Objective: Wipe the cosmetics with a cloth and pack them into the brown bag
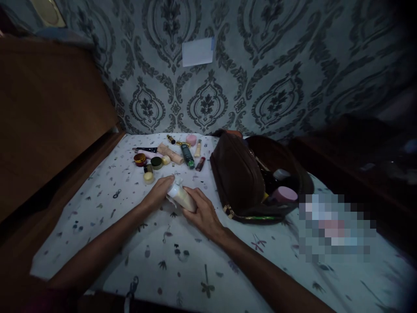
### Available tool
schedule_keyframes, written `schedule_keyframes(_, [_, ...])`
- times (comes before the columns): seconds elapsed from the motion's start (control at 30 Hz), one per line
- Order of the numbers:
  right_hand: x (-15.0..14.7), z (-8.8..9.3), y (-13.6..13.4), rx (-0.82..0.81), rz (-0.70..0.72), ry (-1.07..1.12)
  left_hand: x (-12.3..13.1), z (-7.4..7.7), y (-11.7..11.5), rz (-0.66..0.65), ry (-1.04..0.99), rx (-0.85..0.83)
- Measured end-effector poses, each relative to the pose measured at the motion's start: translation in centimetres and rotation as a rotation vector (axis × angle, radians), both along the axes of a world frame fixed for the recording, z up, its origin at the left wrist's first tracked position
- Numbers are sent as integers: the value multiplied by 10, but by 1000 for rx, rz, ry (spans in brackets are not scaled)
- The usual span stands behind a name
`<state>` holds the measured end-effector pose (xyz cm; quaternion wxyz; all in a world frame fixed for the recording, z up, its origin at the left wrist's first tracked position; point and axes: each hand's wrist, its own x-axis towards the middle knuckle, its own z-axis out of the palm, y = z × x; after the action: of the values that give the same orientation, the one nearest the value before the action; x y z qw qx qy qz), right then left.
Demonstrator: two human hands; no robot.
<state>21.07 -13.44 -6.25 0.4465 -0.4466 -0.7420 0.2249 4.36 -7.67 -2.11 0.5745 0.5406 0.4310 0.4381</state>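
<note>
Left forearm (107, 243): reached forward, bare.
Left hand (160, 191): faced inward, near the right.
Right forearm (260, 265): slanted inward, bare.
Right hand (204, 214): curled in a grip.

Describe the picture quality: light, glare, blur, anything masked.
Head view: dim, bluish light, with the upper right corner nearly black; head view: no harsh glare on the pale bottle, though its label is unreadable; head view: the brown bag's interior is shadowy, and pixelation masks something to its right.
</note>
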Motion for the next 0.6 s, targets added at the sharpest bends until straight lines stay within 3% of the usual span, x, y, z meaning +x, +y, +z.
schedule_keyframes(0.33, [0,10,3,-138,-108,212,8,-7,-1,61,-204,-137])
schedule_keyframes(0.47, [-1,12,3,-192,-120,278,7,-5,-3,10,-175,-20])
schedule_keyframes(0.6, [0,16,2,-234,-94,343,3,-2,-2,-1,-49,200])
